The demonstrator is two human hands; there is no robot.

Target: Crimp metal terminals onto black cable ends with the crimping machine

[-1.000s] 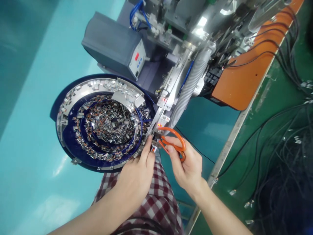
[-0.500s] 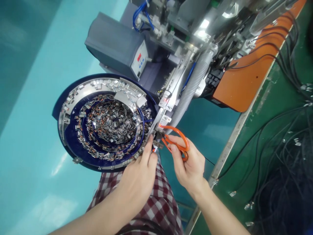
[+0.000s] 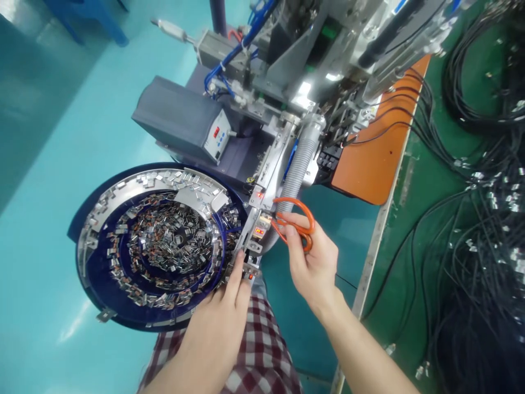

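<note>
My right hand [image 3: 314, 257] is closed around the orange handles of a pair of scissors [image 3: 307, 210]. The blades are hard to make out; their end of the tool points toward a metal feed track [image 3: 248, 227] and a small red-lit display [image 3: 259, 231]. With its index finger stretched out, my left hand [image 3: 221, 314] touches the near end of that track, at the edge of a blue round feeder bowl [image 3: 96, 279]. Many small metal parts [image 3: 176, 235] fill the bowl's middle and lie along its spiral ledges. Nothing shows in the left hand.
A grey control box [image 3: 180, 117] stands behind the bowl. A ribbed grey hose [image 3: 299, 164] runs beside the track up to the machine [image 3: 295, 60]. To the right are an orange plate [image 3: 365, 169] and a green table [image 3: 394, 235] with black cables [image 3: 463, 273].
The view has shifted, so the bowl and machine sit lower and further left. My right hand has drawn the scissors away from my left fingertip, uncovering the display. The left finger stays on the track.
</note>
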